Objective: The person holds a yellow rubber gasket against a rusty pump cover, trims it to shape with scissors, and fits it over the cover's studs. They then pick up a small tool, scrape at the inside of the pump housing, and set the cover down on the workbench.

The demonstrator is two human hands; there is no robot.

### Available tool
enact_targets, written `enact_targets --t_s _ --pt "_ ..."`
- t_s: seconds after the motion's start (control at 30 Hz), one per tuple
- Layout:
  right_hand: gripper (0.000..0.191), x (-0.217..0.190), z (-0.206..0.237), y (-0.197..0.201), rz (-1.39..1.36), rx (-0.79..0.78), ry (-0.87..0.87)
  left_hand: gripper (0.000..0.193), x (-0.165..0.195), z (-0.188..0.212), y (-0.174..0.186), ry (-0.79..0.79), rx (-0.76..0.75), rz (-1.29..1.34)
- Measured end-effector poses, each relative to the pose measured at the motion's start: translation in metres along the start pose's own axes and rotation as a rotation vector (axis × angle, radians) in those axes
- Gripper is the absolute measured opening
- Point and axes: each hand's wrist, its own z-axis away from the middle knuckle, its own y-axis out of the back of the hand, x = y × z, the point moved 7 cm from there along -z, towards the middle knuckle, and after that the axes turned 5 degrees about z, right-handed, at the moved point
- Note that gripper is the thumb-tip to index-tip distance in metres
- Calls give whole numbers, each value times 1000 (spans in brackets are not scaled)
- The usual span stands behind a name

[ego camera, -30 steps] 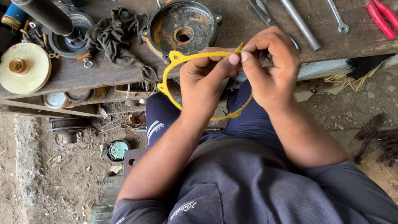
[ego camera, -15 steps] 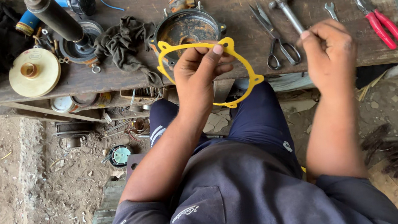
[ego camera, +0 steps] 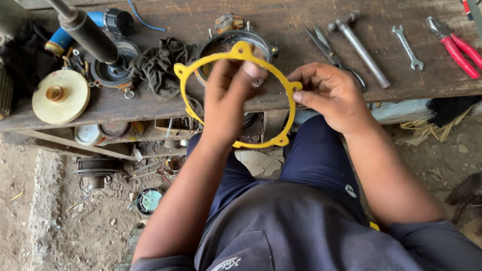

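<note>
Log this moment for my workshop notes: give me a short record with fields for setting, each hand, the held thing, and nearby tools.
setting: worn wooden bench, person seated before it
left hand: passed through the yellow ring gasket, gripping its upper rim
right hand: fingers pinch the gasket's right edge
gasket: flat ring with small tabs, held above the lap at the bench edge
behind gasket: round metal housing
nearby tools: scissors, hammer, spanner, red-handled pliers
left of bench: dark rag, cream disc
</note>
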Motion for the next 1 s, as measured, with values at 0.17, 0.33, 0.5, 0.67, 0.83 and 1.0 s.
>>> enact_targets --t_s 0.17,0.33,0.5,0.67,0.83,1.0 --pt "27 -25 -19 2 160 -120 30 33 -20 30 -27 67 -546 -656" --pt "29 -39 -34 -6 123 -169 120 19 -47 34 -21 184 -430 -530" --pt "40 -32 -19 -2 110 -27 151 13 -59 25 -5 227 -240 -263" --pt "34 18 14 -13 -49 -52 -56 10 -51 12 6 142 -76 95" --pt "21 67 25 -22 -26 -82 -110 11 -46 1 15 154 59 214" --pt "17 75 8 -11 -60 2 -150 20 -34 -6 10 172 59 272"
